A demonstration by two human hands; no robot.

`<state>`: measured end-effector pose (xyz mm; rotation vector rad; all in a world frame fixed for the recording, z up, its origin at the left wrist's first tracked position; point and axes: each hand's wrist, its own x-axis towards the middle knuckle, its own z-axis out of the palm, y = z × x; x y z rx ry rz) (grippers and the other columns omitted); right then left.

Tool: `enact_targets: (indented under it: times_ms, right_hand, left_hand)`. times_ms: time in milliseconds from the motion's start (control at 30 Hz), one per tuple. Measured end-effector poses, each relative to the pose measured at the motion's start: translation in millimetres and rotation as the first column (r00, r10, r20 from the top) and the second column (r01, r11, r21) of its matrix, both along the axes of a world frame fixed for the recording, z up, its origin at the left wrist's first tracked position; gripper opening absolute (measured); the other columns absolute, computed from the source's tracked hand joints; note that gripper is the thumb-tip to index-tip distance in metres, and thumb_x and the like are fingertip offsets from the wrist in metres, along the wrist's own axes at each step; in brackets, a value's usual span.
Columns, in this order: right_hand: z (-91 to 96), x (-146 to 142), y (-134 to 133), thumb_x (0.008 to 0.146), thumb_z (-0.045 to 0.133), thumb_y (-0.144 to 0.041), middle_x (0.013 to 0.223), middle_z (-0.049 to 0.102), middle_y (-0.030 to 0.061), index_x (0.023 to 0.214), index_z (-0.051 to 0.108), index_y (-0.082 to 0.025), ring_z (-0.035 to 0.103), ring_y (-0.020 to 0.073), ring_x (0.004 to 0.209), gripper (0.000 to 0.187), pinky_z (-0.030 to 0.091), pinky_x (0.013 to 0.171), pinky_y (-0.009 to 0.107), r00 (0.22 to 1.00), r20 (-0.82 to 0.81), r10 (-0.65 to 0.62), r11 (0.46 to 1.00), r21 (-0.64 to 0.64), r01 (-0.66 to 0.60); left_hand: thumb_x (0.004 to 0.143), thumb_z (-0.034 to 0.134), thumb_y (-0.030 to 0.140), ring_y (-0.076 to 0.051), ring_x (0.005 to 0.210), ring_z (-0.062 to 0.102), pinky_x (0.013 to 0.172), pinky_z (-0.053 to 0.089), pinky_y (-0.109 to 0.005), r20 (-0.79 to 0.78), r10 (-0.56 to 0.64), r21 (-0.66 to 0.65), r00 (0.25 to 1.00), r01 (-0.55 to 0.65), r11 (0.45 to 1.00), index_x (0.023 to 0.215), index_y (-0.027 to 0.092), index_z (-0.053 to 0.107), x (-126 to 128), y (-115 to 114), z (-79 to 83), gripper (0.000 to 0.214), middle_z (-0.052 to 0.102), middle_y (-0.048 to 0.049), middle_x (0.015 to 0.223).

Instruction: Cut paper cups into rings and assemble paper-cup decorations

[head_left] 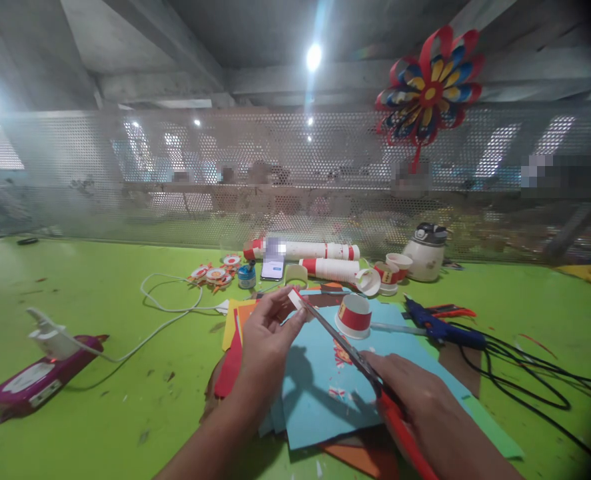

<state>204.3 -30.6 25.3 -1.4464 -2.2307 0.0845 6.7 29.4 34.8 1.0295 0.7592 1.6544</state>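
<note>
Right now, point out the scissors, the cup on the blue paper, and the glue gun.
Scissors (pixel 359 361): head view, metal part near the red handles.
Cup (pixel 356 319): head view, red band.
Glue gun (pixel 444 329): head view, blue body.

I have room left of the left hand (pixel 270 333), over the green table (pixel 175 407), up to the white cable (pixel 166 324); ahead of the right hand (pixel 415 383), the paper cup (pixel 354 322) and glue gun (pixel 445 327) block me.
</note>
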Motion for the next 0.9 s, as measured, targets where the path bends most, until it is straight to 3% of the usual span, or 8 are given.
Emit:
enact_targets:
  times_ms: [200,400,733,900]
  right_hand:
    - [-4.4,1.3,0.5,0.087,0.041,-0.018,0.093,0.068,0.0135,0.122,0.059,-0.017,0.063,0.0273,0.09,0.039,0.052,0.081,0.044,1.0,0.028,-0.012,0.998,-0.054,0.013]
    - [-0.1,-1.9,-1.0,0.091,0.038,-0.023,0.087,0.066,0.0126,0.122,0.058,-0.018,0.063,0.0264,0.079,0.038,0.053,0.075,0.045,1.0,0.019,-0.003,0.994,-0.112,0.005]
    - [-1.8,-1.0,-0.8,0.089,0.041,-0.021,0.083,0.068,0.0103,0.119,0.061,-0.019,0.063,0.0243,0.074,0.037,0.053,0.075,0.041,1.0,-0.006,-0.019,0.998,-0.068,0.018]
    - [-2.1,0.5,1.1,0.088,0.042,-0.019,0.095,0.067,0.0107,0.117,0.061,-0.021,0.062,0.0248,0.09,0.035,0.051,0.081,0.039,0.999,-0.042,0.009,0.999,-0.045,-0.011]
  left_hand:
    - [0.067,0.075,0.023,-0.024,0.101,0.063,0.09,0.049,-0.039,0.005,-0.003,0.002,1.0,0.003,1.0,0.103,0.017,0.063,0.8,-1.3,0.5,0.038,0.069,-0.0112,0.105]
    - [0.071,0.073,0.023,-0.022,0.101,0.063,0.091,0.048,-0.037,0.008,0.003,0.004,1.0,-0.003,1.0,0.105,0.016,0.061,3.5,-5.0,2.5,0.037,0.068,-0.0107,0.106]
    - [0.068,0.075,0.024,-0.025,0.104,0.062,0.092,0.048,-0.04,-0.001,-0.035,-0.005,0.999,0.035,0.999,0.106,0.015,0.06,0.3,-0.8,0.5,0.042,0.067,-0.013,0.109]
    - [0.068,0.075,0.025,-0.026,0.105,0.061,0.093,0.047,-0.042,-0.024,-0.007,0.001,1.0,0.007,1.0,0.107,0.015,0.06,-2.2,3.6,-3.9,0.043,0.067,-0.0131,0.11]
